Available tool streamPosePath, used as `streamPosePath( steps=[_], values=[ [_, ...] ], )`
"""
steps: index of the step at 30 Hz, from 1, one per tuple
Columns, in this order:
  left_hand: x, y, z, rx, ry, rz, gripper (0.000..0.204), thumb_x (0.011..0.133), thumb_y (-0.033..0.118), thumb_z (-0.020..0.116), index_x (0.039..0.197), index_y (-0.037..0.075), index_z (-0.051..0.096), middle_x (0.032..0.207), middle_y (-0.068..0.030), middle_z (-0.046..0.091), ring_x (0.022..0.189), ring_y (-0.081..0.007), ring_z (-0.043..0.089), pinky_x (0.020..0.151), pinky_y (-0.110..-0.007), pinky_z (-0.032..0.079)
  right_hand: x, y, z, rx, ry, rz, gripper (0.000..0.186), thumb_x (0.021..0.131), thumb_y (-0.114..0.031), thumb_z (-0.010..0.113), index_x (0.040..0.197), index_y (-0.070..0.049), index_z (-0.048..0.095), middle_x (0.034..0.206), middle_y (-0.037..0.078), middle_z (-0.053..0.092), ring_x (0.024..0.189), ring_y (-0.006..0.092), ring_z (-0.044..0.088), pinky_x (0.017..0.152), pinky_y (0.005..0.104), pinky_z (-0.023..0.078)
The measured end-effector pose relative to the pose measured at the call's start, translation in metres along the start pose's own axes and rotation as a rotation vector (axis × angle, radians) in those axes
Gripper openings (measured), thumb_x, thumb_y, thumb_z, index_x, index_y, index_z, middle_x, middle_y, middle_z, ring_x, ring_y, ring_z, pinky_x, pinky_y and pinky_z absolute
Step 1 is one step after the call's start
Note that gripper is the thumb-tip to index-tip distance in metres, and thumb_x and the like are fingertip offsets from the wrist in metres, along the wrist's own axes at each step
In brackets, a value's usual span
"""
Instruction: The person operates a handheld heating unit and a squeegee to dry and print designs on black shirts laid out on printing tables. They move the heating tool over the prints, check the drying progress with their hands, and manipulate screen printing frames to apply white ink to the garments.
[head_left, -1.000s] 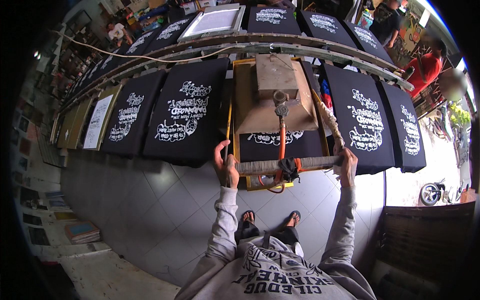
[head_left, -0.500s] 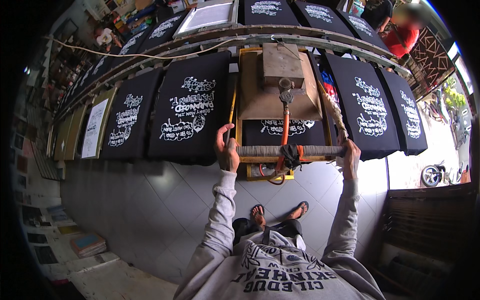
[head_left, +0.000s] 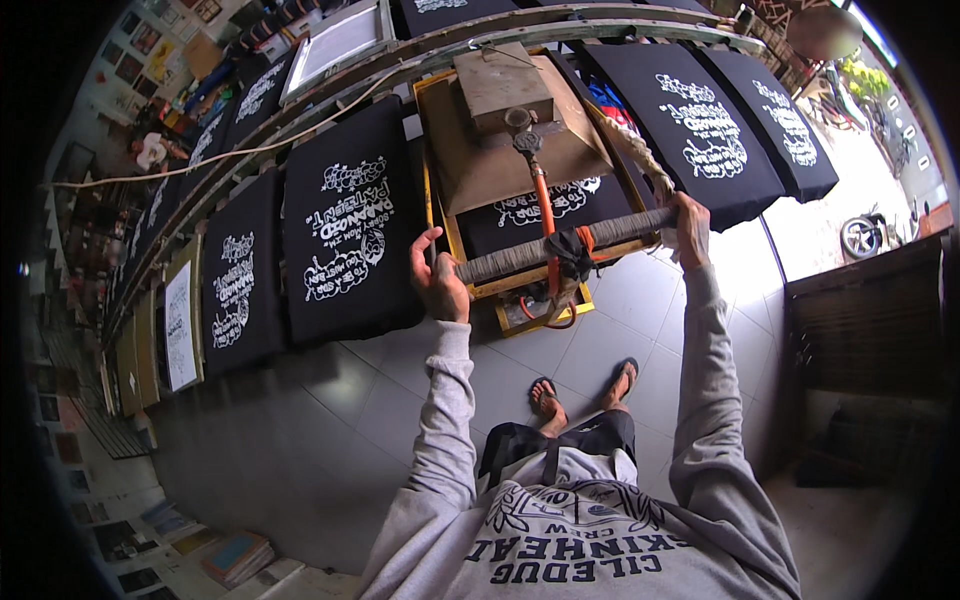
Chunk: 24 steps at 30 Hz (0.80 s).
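Observation:
My left hand (head_left: 438, 283) grips the left end of a cloth-wrapped handle bar (head_left: 560, 247). My right hand (head_left: 690, 226) grips its right end. The bar is tied by an orange rod (head_left: 545, 215) to a brown box-shaped press head (head_left: 510, 125) that sits in a yellow frame (head_left: 520, 300). Under the head lies a black shirt with white print (head_left: 545, 208). The frame rides on a long curved rail (head_left: 400, 70) lined with shirt boards.
Black printed shirts on boards (head_left: 345, 230) run left and others (head_left: 705, 125) run right along the rail. A white screen frame (head_left: 335, 45) lies beyond. Grey tiled floor (head_left: 300, 420) lies below, with my sandalled feet (head_left: 585, 390). A wooden bench (head_left: 865, 320) stands at right, books (head_left: 235, 555) at lower left.
My view has tilted left and the press frame now sits more to the right. Both hands have stayed on the handle bar.

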<state>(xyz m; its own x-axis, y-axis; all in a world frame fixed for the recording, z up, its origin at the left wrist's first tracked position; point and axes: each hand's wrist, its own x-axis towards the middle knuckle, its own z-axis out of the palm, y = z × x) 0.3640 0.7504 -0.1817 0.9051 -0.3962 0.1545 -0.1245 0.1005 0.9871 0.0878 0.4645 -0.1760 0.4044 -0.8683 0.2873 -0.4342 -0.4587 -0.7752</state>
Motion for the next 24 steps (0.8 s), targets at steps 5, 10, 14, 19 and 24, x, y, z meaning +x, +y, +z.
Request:
streamPosePath(
  steps=[5, 10, 14, 19, 24],
  values=[
    [0.002, 0.001, 0.0, -0.006, 0.022, -0.002, 0.038, 0.073, 0.004, 0.044, 0.107, 0.001, 0.06, 0.107, -0.0052, 0.061, 0.07, -0.0115, 0.049, 0.066, -0.025, 0.041, -0.001, -0.001, 0.002, 0.16, 0.047, 0.362, 0.039, 0.089, -0.034, 0.044, 0.082, -0.001, 0.063, 0.073, 0.013, 0.06, 0.068, 0.0201, 0.055, 0.066, 0.0347, 0.044],
    [0.003, 0.002, -0.004, -0.066, 0.006, -0.026, 0.041, 0.071, 0.004, 0.044, 0.108, 0.002, 0.061, 0.107, -0.0052, 0.062, 0.074, -0.0119, 0.052, 0.069, -0.024, 0.042, -0.013, -0.02, 0.0, 0.182, 0.094, 0.544, 0.034, 0.083, -0.033, 0.05, 0.081, -0.004, 0.068, 0.071, 0.007, 0.062, 0.07, 0.0163, 0.057, 0.068, 0.0312, 0.044],
    [0.0, 0.005, -0.015, -0.124, -0.026, -0.026, 0.039, 0.077, 0.005, 0.044, 0.113, 0.004, 0.058, 0.076, -0.0034, 0.058, 0.055, -0.0088, 0.046, 0.051, -0.023, 0.038, -0.033, -0.014, 0.005, 0.215, 0.155, 0.587, 0.033, 0.08, -0.034, 0.054, 0.084, -0.006, 0.071, 0.071, 0.004, 0.063, 0.07, 0.0165, 0.058, 0.068, 0.0292, 0.043],
    [-0.001, 0.023, -0.041, -0.118, -0.062, -0.09, 0.036, 0.084, 0.01, 0.04, 0.118, 0.006, 0.053, 0.054, 0.0014, 0.042, 0.038, -0.0084, 0.036, 0.033, -0.023, 0.03, -0.071, -0.058, 0.005, 0.104, 0.084, 0.624, 0.058, 0.081, -0.065, 0.052, 0.1, -0.014, 0.075, 0.089, 0.014, 0.072, 0.089, 0.0306, 0.068, 0.08, 0.0387, 0.05],
    [0.013, 0.024, -0.06, -0.157, -0.152, -0.11, 0.033, 0.088, 0.012, 0.039, 0.118, 0.005, 0.053, 0.055, 0.0003, 0.041, 0.037, -0.0094, 0.035, 0.033, -0.023, 0.03, -0.095, -0.07, 0.011, 0.045, 0.134, 0.567, 0.043, 0.081, -0.047, 0.049, 0.087, -0.012, 0.073, 0.083, 0.014, 0.069, 0.079, 0.0307, 0.066, 0.075, 0.0398, 0.049]
  ],
)
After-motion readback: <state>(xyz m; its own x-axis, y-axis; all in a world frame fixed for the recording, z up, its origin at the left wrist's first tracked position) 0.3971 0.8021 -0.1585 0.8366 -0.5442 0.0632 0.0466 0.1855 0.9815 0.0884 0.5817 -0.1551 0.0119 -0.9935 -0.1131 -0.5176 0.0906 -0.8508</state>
